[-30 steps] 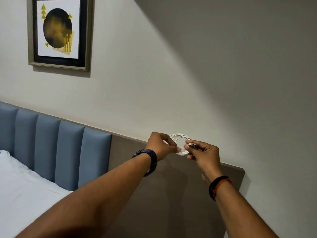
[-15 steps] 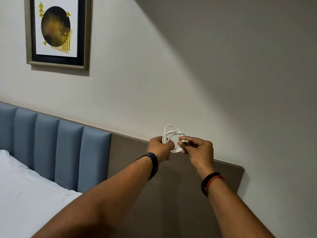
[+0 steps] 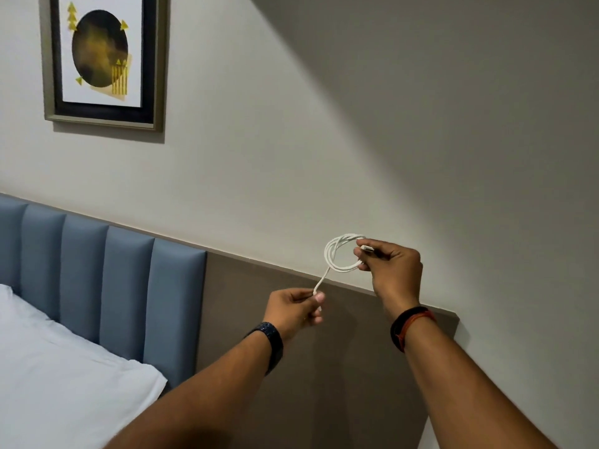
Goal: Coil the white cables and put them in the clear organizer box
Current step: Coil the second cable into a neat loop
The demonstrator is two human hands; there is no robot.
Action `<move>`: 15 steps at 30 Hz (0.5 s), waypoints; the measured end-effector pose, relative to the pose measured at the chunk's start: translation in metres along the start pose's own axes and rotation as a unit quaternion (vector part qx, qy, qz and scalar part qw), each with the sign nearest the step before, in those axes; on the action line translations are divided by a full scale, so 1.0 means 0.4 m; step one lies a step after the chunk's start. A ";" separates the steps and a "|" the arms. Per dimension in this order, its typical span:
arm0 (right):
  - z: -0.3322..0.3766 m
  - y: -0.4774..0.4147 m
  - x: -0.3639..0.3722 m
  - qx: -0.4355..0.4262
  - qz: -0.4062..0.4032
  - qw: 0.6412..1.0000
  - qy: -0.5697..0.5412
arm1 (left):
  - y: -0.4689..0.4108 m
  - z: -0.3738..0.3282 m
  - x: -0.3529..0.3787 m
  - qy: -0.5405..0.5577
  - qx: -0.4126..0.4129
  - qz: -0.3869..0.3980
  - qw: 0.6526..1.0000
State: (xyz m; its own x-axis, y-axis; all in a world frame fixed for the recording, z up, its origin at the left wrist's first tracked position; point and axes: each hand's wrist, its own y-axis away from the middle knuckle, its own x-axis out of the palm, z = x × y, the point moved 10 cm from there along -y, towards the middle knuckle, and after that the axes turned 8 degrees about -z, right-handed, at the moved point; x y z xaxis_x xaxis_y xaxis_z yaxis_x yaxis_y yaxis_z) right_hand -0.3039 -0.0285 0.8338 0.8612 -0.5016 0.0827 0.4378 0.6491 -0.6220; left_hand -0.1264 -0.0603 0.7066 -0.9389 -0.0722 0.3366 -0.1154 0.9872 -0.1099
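Note:
A white cable (image 3: 331,254) is wound into a small coil of several loops, held up in front of the wall. My right hand (image 3: 393,270) pinches the coil at its right side, with a plug end between thumb and forefinger. A short free tail runs down and left from the coil to my left hand (image 3: 293,307), which is closed around its end. The two hands are apart, the left one lower. No clear organizer box is in view.
A brown headboard panel (image 3: 291,367) runs behind and below the hands, with blue padded panels (image 3: 129,286) to its left. A bed with white sheets (image 3: 48,384) lies at lower left. A framed picture (image 3: 103,59) hangs on the wall at upper left.
My left hand has moved down and left away from the coil, drawing out a short tail of cable. My right hand has kept hold of the coil and shifted slightly right.

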 end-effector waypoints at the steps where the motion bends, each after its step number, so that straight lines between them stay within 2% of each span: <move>1: 0.003 -0.007 -0.005 -0.005 0.001 1.000 0.009 | -0.004 0.011 -0.014 -0.003 -0.004 -0.012 1.000; 7: -0.021 0.003 -0.012 0.004 -0.014 1.000 0.018 | -0.020 0.030 -0.034 -0.022 -0.025 -0.037 0.999; 15: -0.024 0.004 -0.003 -0.003 -0.039 0.999 0.022 | -0.014 0.007 -0.022 0.013 -0.053 -0.044 0.998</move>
State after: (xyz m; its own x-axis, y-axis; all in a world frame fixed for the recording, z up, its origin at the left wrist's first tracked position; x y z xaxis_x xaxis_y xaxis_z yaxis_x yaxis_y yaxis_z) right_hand -0.3068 -0.0326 0.8252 0.8120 -0.5756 0.0972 0.5017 0.6031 -0.6201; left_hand -0.1186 -0.0655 0.7017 -0.9175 -0.1569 0.3654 -0.1609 0.9868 0.0197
